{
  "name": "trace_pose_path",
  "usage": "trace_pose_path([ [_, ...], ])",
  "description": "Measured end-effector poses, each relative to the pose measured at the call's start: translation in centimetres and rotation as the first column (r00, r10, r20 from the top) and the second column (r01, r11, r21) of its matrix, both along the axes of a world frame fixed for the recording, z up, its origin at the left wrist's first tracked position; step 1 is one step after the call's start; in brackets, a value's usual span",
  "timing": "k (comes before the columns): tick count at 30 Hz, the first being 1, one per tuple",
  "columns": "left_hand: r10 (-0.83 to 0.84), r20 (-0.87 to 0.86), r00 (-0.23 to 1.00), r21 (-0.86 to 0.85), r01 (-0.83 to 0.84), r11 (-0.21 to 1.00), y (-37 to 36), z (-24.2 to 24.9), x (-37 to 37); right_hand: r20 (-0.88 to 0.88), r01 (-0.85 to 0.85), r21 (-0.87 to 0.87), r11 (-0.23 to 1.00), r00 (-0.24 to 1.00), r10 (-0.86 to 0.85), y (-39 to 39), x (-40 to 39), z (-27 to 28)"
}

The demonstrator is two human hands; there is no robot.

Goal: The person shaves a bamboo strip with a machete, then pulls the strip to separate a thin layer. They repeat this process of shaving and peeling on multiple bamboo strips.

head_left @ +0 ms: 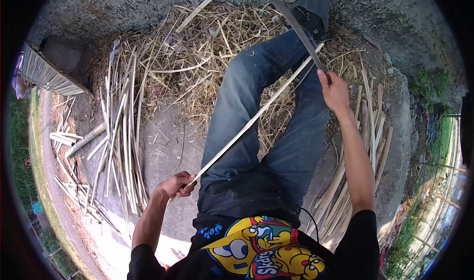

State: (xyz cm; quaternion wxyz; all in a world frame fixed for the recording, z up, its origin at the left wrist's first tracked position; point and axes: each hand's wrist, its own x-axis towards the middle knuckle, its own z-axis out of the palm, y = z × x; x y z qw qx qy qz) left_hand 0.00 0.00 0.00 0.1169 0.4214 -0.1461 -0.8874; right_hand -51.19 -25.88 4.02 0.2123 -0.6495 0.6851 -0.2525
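Note:
My left hand (178,185) is closed on the near end of a long, pale bamboo strip (247,126). The strip runs diagonally up across my jeans (231,102) toward the right knee and lower leg. In my right hand (335,93) is the handle of a long machete (297,29), its dark blade pointing up and left toward my sandal (316,5). The far end of the strip overlaps the blade a little above the handle. Small shavings cling to the jeans.
Split bamboo strips (126,127) lie in a pile on the left, beside a thicker bamboo pole (86,139). More strips (335,191) rest at my right. Shavings (197,57) cover the ground ahead, up against a rough concrete wall (133,5). A slatted panel (54,72) stands at the left.

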Motion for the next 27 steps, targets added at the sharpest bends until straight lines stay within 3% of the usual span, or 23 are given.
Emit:
trace_pose_path([
  [2,-0.018,0.021,1.0,-0.021,0.018,1.0,-0.2,-1.6,-0.5,-0.068,-0.11,-0.025,0.994,0.992,0.108,2.4,2.2,2.2],
  [3,-0.038,0.096,0.995,0.019,0.037,0.999,0.0,1.4,1.8,0.04,-0.175,0.033,0.984,0.984,0.173,4.2,6.1,1.8],
  [4,-0.041,0.076,0.996,0.01,0.04,0.999,-0.4,1.1,0.6,0.026,-0.264,0.066,0.962,0.964,0.263,5.7,6.9,2.0],
  [5,-0.039,0.063,0.997,-0.009,0.04,0.999,-1.1,0.9,-0.4,-0.109,-0.329,-0.02,0.944,0.939,0.325,7.3,8.1,0.9],
  [7,-0.049,0.042,0.998,-0.024,0.05,0.998,-1.7,1.0,-1.8,-0.234,-0.489,0.047,0.871,0.842,0.485,10.1,10.5,1.3],
  [9,-0.049,0.098,0.994,-0.03,0.052,0.998,-1.8,1.6,-1.9,-0.283,-0.531,0.107,0.841,0.795,0.537,11.3,11.0,1.2],
  [11,-0.046,0.1,0.994,-0.034,0.049,0.998,-0.6,1.5,-0.2,-0.319,-0.401,0.022,0.916,0.865,0.387,8.9,7.9,-0.3],
  [12,-0.04,0.098,0.994,0.029,0.037,0.999,0.4,1.3,1.3,-0.264,-0.231,-0.045,0.972,0.941,0.212,6.5,5.4,-0.3],
  [13,-0.033,0.094,0.995,0.091,0.025,0.996,1.5,1.0,2.6,-0.129,0.016,0.072,0.997,0.992,-0.007,3.7,2.4,0.6],
  [14,0.002,0.14,0.99,0.1,-0.016,0.995,2.9,1.0,3.7,-0.08,0.183,-0.078,0.98,0.979,-0.189,0.6,-2.1,-1.1],
  [15,-0.019,0.095,0.995,0.052,0.014,0.999,4.5,-0.2,5.5,-0.122,0.308,-0.193,0.932,0.935,-0.334,-2.5,-8.2,-4.1],
  [16,-0.043,0.158,0.986,-0.006,0.044,0.999,5.8,-0.2,6.1,0.062,0.538,-0.063,0.841,0.843,-0.534,-3.9,-12.2,-5.0],
  [18,-0.113,0.258,0.959,-0.135,0.152,0.979,5.9,0.2,6.2,0.383,0.651,0.166,0.741,0.649,-0.657,-3.6,-16.1,-3.4],
  [19,-0.108,0.256,0.961,-0.13,0.145,0.981,5.4,0.8,5.2,0.379,0.646,0.169,0.744,0.654,-0.655,-2.9,-15.8,-2.7],
  [21,0.067,0.542,0.837,-0.454,0.225,0.862,4.9,1.2,2.0,0.636,0.618,0.107,0.778,0.559,-0.532,-0.7,-14.4,-1.7],
  [22,0.17,0.672,0.72,-0.568,0.354,0.743,4.4,1.3,0.5,0.629,0.57,0.086,0.817,0.605,-0.488,0.6,-12.1,-0.3],
  [23,0.168,0.678,0.715,-0.561,0.357,0.747,3.6,1.5,-0.8,0.631,0.568,0.094,0.818,0.601,-0.491,1.8,-9.9,0.3],
  [25,0.361,0.803,0.475,-0.592,0.562,0.577,2.2,1.9,-2.5,0.713,0.386,0.093,0.918,0.618,-0.333,4.1,-5.7,1.1],
  [26,0.36,0.806,0.471,-0.589,0.571,0.572,1.8,1.7,-2.6,0.688,0.289,0.085,0.953,0.675,-0.266,5.2,-3.1,1.6],
  [27,0.423,0.824,0.376,-0.554,0.691,0.465,1.3,1.2,-2.6,0.662,0.19,0.076,0.979,0.725,-0.192,5.9,-0.8,2.0],
])
